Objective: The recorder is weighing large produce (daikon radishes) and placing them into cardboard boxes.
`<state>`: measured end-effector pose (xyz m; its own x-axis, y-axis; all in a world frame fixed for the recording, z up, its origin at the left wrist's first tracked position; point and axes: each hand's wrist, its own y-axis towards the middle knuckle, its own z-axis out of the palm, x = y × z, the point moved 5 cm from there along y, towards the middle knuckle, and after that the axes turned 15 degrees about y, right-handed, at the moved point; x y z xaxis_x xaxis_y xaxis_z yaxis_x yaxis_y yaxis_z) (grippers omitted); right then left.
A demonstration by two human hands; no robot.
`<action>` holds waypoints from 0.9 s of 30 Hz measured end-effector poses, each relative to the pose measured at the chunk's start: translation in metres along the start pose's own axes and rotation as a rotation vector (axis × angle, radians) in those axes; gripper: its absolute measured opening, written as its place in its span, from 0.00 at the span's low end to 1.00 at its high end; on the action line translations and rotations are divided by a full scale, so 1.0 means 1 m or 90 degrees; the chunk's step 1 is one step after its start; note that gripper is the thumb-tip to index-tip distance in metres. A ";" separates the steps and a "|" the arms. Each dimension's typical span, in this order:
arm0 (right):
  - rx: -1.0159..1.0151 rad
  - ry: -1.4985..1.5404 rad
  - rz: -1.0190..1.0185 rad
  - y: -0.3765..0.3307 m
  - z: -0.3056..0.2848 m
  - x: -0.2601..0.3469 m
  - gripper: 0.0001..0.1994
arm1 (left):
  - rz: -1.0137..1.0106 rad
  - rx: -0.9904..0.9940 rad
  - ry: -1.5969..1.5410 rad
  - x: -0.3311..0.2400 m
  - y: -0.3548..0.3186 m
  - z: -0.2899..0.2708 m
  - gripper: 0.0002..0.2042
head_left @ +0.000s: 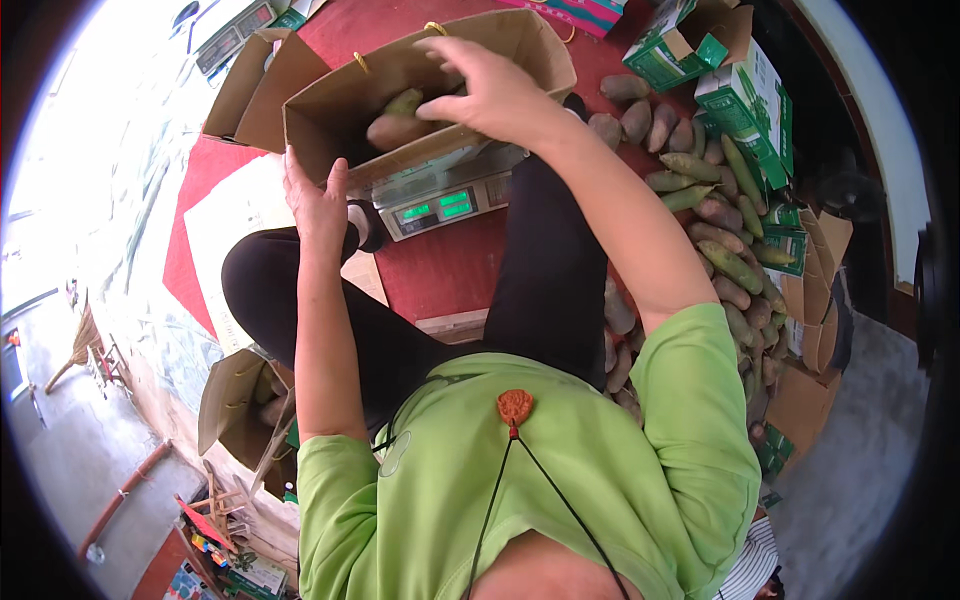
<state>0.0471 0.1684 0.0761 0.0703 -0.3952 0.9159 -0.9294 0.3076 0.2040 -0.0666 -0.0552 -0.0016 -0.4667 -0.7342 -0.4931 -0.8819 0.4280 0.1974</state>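
A brown cardboard gift box [430, 152] with yellow cord handles stands with its top open on a digital scale [440, 208] with lit green displays. Reddish and green radishes [397, 130] lie inside it, partly in shadow. My right hand [490, 92] reaches over the box's near rim, thumb and fingers spread, just beside those radishes and holding nothing that I can see. At the box's near left corner, my left hand [318, 208] rests with its fingers extended along the cardboard and the thumb apart. The lower inside of the box is hidden.
On the red floor covering to my right lies a large pile of radishes [735, 265], some long and green. Green-and-white cartons [750, 115] stand beyond it. Another open box [235, 410] with radishes is by my left leg. A second scale [232, 40] sits far left.
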 end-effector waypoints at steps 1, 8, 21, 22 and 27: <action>-0.036 0.068 -0.011 -0.009 -0.012 0.001 0.28 | 0.005 0.002 -0.007 0.001 0.000 0.001 0.37; -0.313 0.244 0.159 -0.167 -0.114 -0.082 0.17 | -0.036 0.021 -0.045 0.003 -0.002 0.003 0.36; -0.489 -0.018 0.716 -0.567 -0.063 -0.212 0.15 | -0.056 0.028 -0.104 -0.010 -0.003 0.001 0.32; -0.499 0.015 0.779 -0.578 -0.054 -0.210 0.14 | -0.063 0.023 -0.086 -0.013 -0.003 -0.001 0.32; -0.561 0.132 0.921 -0.617 -0.026 -0.207 0.13 | 0.002 -0.004 -0.082 -0.009 0.002 0.006 0.30</action>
<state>0.6151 0.0830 -0.2305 -0.4791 0.7049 0.5231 0.1899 0.6651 -0.7222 -0.0640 -0.0446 -0.0023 -0.4575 -0.6588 -0.5972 -0.8810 0.4269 0.2039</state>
